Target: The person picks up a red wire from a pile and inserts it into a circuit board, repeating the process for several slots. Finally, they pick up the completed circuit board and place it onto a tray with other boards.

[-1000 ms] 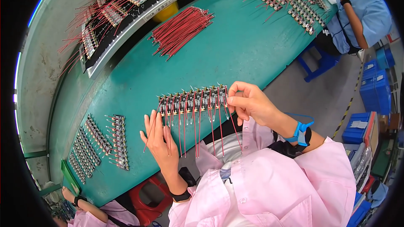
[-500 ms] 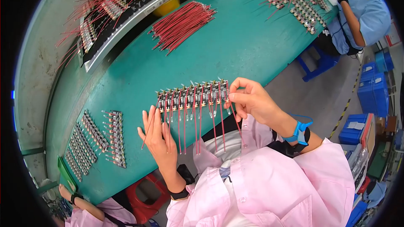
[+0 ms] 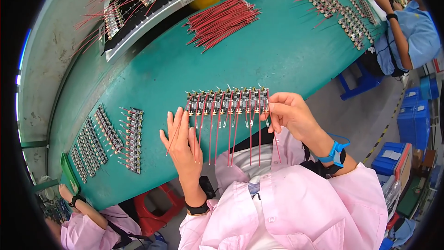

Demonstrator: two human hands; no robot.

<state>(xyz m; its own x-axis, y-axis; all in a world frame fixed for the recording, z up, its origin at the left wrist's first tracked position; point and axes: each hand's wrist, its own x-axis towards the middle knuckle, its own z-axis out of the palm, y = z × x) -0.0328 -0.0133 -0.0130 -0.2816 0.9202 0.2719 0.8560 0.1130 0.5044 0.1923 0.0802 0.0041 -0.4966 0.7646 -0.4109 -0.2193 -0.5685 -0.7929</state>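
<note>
Several circuit-board strips lie left of the left hand, whose extended fingers touch the wired panel; their grip cannot be determined. The wired panel lies between both hands' fingers. The right hand pinches its right end, fingers closed.

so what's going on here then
A person has the left hand at one end of a strip of circuit boards and the right hand at the other. Red wires trail from the strip toward the person. A loose wire pile lies farther back on the green table.
</note>
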